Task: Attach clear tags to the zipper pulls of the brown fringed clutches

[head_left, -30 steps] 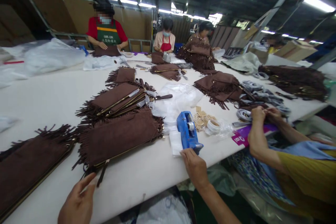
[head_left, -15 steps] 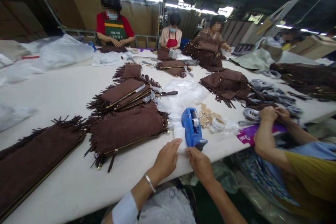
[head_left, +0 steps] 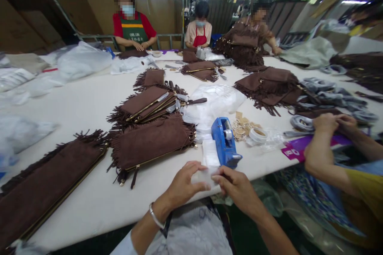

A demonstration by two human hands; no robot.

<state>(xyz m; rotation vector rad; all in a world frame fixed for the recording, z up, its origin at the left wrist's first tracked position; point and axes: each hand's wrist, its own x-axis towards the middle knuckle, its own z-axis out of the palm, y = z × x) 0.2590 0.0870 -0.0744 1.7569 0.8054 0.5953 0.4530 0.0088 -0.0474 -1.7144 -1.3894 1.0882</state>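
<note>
My left hand [head_left: 182, 185] and my right hand [head_left: 236, 187] meet at the near table edge, both pinching a small white sheet [head_left: 209, 159] that lies beside a blue tape dispenser [head_left: 224, 141]. The fingers of both hands are closed on the sheet's near end. A brown fringed suede pouch [head_left: 152, 141] with a zip lies just left of my hands. Another long brown fringed piece [head_left: 44, 183] lies at the far left.
A stack of brown pouches [head_left: 146, 103], clear plastic bags [head_left: 215, 103], paper tags [head_left: 243, 125] and a tape roll [head_left: 257, 134] sit on the white table [head_left: 83, 103]. A co-worker's arms [head_left: 326, 143] work at my right. Three people stand across the table.
My left hand came from the left table edge across to the white sheet. Both hands now pinch it and have drawn it toward me. The view shifted slightly.
</note>
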